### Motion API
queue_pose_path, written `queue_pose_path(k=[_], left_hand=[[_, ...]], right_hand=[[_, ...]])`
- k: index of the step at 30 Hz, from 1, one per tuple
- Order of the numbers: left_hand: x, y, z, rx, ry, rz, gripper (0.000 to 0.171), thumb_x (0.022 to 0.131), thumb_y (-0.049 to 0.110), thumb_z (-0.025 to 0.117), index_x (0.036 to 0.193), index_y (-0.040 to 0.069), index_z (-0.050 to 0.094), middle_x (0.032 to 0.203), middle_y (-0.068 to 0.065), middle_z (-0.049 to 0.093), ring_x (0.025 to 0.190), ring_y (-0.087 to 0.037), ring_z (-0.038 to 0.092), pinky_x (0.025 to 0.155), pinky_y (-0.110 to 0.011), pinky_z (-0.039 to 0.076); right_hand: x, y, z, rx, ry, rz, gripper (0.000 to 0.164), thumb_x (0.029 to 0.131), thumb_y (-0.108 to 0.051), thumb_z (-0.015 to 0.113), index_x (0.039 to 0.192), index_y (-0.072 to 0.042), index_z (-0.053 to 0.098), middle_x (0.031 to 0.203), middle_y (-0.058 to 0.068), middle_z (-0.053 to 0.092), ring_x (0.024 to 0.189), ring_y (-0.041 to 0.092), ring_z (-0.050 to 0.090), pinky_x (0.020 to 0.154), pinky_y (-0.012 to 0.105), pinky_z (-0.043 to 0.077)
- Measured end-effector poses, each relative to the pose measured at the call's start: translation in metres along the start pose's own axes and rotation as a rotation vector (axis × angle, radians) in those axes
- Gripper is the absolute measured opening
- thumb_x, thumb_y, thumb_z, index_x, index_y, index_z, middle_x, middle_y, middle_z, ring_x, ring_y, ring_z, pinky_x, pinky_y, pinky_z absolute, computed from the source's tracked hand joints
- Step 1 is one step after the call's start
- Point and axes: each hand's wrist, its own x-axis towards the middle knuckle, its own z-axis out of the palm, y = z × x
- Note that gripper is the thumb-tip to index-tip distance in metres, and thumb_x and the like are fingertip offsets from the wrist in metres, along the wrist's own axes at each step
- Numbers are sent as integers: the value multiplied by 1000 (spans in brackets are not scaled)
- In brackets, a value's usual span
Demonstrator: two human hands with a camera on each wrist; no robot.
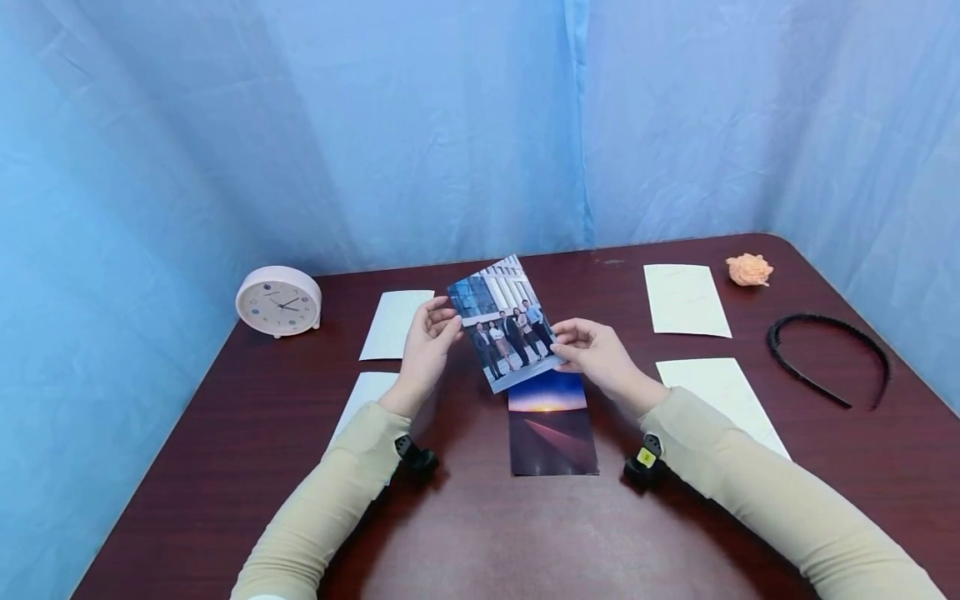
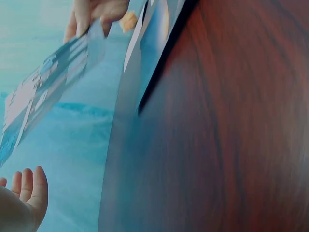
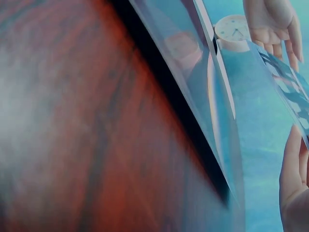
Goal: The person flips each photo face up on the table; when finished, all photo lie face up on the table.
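Both hands hold a photo of several people before a building [image 1: 504,323] tilted above the dark wooden table [image 1: 480,533]. My left hand [image 1: 429,342] pinches its left edge and my right hand [image 1: 592,350] pinches its right lower edge. Under it a sunset photo [image 1: 551,429] lies flat on the table. The left wrist view shows the held photo [image 2: 46,92] from below, my left fingers [image 2: 29,191] at the bottom left and my right hand [image 2: 94,14] at the top. In the right wrist view the held photo [image 3: 287,92] hangs between my left hand [image 3: 273,24] and my right fingers [image 3: 292,164].
White sheets lie face down: one at back left [image 1: 396,323], one under my left sleeve [image 1: 360,400], two on the right [image 1: 686,300] [image 1: 720,400]. A pink clock [image 1: 279,302] stands at far left. An orange flower [image 1: 748,269] and black headband [image 1: 828,358] lie at right.
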Motion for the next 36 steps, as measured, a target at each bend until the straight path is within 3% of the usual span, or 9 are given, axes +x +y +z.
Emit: queue_pose_path(k=[4, 9, 20, 29, 36], left_hand=[[-6, -2, 10, -18, -34, -13, 46, 95, 2, 53, 138, 0, 36, 115, -18, 49, 98, -16, 54, 96, -47, 47], [-11, -3, 20, 47, -77, -30, 50, 95, 5, 55, 141, 4, 36, 118, -19, 51, 104, -22, 56, 91, -40, 51], [-16, -9, 33, 69, -56, -33, 48, 92, 1, 57, 138, 4, 42, 109, -17, 56, 85, -10, 53, 66, -18, 48], [-18, -8, 36, 61, -77, -28, 47, 90, -5, 56, 135, 1, 45, 106, -21, 58, 79, -10, 53, 60, -17, 44], [-13, -14, 37, 70, -51, -19, 46, 90, -3, 58, 134, 3, 47, 105, -19, 58, 78, -11, 52, 60, -18, 45]], right_hand=[[0, 2, 1, 66, 38, 1, 32, 93, -1, 56, 123, 6, 51, 89, 2, 54, 75, 5, 61, 70, 27, 57], [1, 3, 2, 130, 85, 16, 33, 93, -2, 56, 124, 7, 50, 88, 0, 53, 76, 5, 60, 70, 25, 57], [2, 4, 2, 193, 117, 53, 35, 94, -4, 55, 127, 5, 48, 88, -2, 53, 79, 5, 60, 71, 23, 56], [3, 1, 2, 217, 122, 56, 39, 95, -4, 54, 131, 6, 45, 90, -1, 52, 80, 5, 58, 72, 22, 56], [4, 0, 0, 246, 113, 56, 36, 95, -7, 55, 128, 4, 47, 90, -1, 53, 81, 6, 59, 73, 22, 55]])
